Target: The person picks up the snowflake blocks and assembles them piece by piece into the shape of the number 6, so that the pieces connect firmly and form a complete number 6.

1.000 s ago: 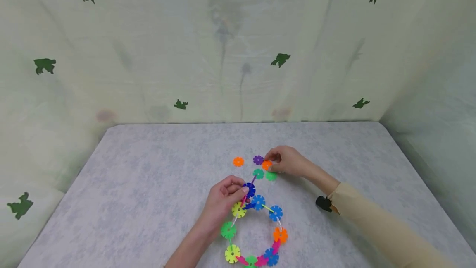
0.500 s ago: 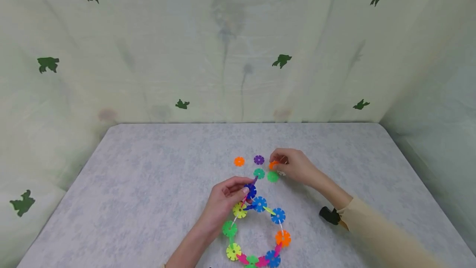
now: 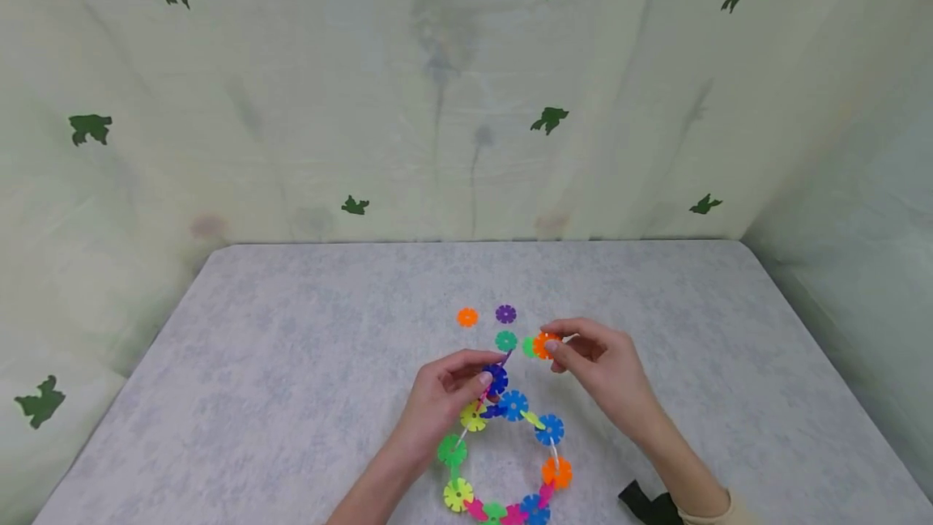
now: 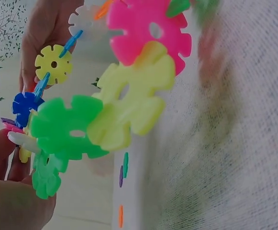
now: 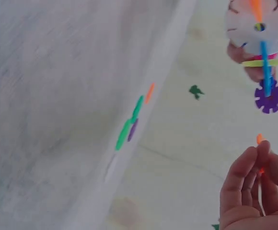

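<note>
My left hand (image 3: 448, 399) pinches a dark blue notched flower disc (image 3: 496, 380) at the top of a ring of interlocking discs. A purple disc, seen edge-on, sticks up from that blue one. The ring's yellow disc (image 3: 457, 496) and orange disc (image 3: 557, 473) show lower down; in the left wrist view its green disc (image 4: 69, 127) and pink disc (image 4: 151, 31) loom large. To the right, my right hand (image 3: 608, 371) pinches a separate orange disc (image 3: 543, 346) between thumb and fingers. It overlaps a light green disc (image 3: 528, 346) in the head view.
Beyond the hands, a loose orange disc (image 3: 467, 317), a purple disc (image 3: 506, 313) and a teal disc (image 3: 506, 340) lie on the grey table (image 3: 306, 363). A black strap (image 3: 649, 505) is by my right forearm. A pale curtain (image 3: 291, 104) hangs behind the table.
My right hand has taken the orange disc from among the loose ones and moved it right and nearer to me. My left hand keeps its hold, with the ring shifted slightly.
</note>
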Tool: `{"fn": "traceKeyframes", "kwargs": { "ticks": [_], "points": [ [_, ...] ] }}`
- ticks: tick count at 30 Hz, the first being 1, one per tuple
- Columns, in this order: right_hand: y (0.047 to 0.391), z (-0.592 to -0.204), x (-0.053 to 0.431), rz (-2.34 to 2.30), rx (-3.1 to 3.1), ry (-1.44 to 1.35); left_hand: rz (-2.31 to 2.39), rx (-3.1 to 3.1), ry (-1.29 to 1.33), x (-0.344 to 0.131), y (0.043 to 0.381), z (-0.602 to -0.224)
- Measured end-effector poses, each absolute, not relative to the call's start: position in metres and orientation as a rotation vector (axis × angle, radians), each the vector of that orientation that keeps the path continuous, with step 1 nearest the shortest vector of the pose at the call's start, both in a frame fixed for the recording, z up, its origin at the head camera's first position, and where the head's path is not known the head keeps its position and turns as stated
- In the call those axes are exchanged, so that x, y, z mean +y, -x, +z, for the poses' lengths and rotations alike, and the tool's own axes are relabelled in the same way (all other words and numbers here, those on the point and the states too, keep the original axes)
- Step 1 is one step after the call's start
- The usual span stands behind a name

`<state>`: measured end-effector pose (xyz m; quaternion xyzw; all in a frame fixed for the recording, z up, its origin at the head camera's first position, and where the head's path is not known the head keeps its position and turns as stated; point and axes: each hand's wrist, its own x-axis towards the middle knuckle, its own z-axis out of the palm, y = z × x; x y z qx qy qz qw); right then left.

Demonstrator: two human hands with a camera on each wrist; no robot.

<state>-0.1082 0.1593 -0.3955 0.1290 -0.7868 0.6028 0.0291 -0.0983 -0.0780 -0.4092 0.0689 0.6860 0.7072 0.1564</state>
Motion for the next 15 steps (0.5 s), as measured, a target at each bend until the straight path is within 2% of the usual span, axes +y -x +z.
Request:
{"fn": "traceKeyframes", "kwargs": {
  "ticks": [15],
  "points": [
    [0.085,-0.380,0.135,1.781,-2.396,-0.353,1.987,1.992,-0.279,-0.073,0.092,-0.403]
  ]
}}
